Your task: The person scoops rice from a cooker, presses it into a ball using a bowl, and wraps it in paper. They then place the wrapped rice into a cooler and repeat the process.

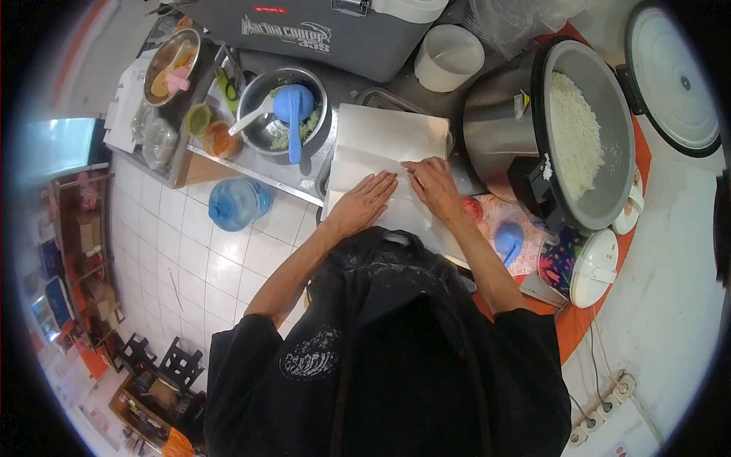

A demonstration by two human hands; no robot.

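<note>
White paper sheets lie on the counter in front of me, with a crease or edge running across them. My left hand rests flat on the paper's left part, fingers stretched out. On the right part, my right hand touches the same crease, its fingers bent and slightly apart. Left of the paper stands a metal bowl with green food, a blue scoop and a white spoon. To the right is a large rice cooker with its lid up, full of white rice.
A grey cooler box and a white tub stand behind. Small orange and green containers sit at the left. A water bottle stands on the floor. A blue scoop lies at the right.
</note>
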